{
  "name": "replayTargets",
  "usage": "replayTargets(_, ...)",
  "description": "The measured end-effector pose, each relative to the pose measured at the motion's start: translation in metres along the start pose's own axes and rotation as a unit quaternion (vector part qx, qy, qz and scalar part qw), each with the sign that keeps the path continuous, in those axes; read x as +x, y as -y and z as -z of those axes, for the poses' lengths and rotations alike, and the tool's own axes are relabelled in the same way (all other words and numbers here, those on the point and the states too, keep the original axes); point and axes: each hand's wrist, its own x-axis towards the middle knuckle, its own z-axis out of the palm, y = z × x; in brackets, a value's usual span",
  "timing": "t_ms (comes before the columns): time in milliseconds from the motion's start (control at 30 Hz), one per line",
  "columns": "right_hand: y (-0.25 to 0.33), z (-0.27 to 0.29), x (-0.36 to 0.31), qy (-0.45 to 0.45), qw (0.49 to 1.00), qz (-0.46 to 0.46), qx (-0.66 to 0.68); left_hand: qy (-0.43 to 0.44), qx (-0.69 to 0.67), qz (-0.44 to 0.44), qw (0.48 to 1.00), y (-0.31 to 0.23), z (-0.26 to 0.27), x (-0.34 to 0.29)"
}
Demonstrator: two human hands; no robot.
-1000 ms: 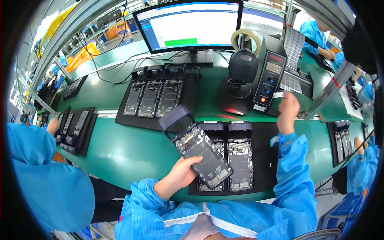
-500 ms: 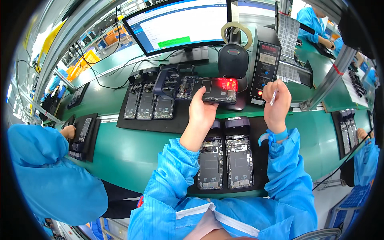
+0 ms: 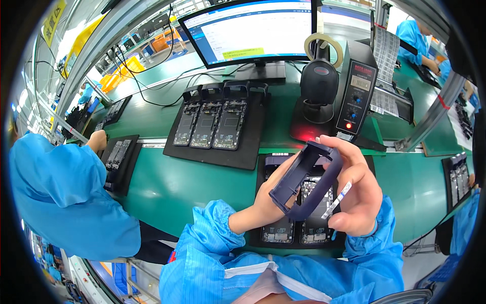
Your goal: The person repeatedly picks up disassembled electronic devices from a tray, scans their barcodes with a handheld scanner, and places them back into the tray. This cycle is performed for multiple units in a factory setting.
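My left hand grips a handheld device with a dark purple loop-shaped housing, tilted so the hollow end faces up. Its circuit board side is mostly hidden. Fingers of my right hand touch the housing's upper corner, and a narrow white label strip is held in the same hand, by the thumb and fingers. Beneath both hands, two more devices lie side by side on a black mat, their boards facing up: a left device and a right device, both partly covered.
Three open devices rest on a black mat at the back left. Behind stand a monitor, a barcode scanner on a stand with a tape roll around it, and a label dispenser. Co-workers in blue sit on both sides.
My left hand has brought the device down from under the scanner and turned it housing-end up. My right hand has moved in to touch it, still carrying the label strip. The view has shifted slightly.
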Motion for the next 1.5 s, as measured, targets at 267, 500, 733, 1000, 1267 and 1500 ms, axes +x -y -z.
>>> replayTargets(267, 0.002, -0.006, -0.003, -0.065, 0.997, -0.052, 0.003, 0.002, 0.02, -0.007, 1.0, 0.007, 0.001, -0.001)
replayTargets(500, 0.005, -0.005, -0.004, -0.061, 0.996, -0.064, -0.016, -0.002, 0.019, -0.009, 1.0, 0.011, 0.0, 0.001)
replayTargets(733, 0.01, -0.011, -0.007, -0.084, 0.983, -0.117, 0.114, -0.022, 0.06, 0.052, 0.997, -0.006, 0.003, -0.004)
replayTargets(1000, 0.034, 0.033, 0.029, -0.145, 0.971, 0.07, -0.176, -0.01, 0.142, -0.052, 0.988, -0.062, 0.024, -0.011)
replayTargets(1267, 0.102, 0.044, 0.263, -0.013, 0.787, 0.195, -0.585, -0.352, -0.211, -0.135, 0.902, -0.102, 0.068, -0.013)
replayTargets(1500, 0.059, 0.035, 0.372, 0.116, 0.659, -0.034, -0.743, -0.381, -0.239, -0.234, 0.862, -0.132, 0.097, -0.033)
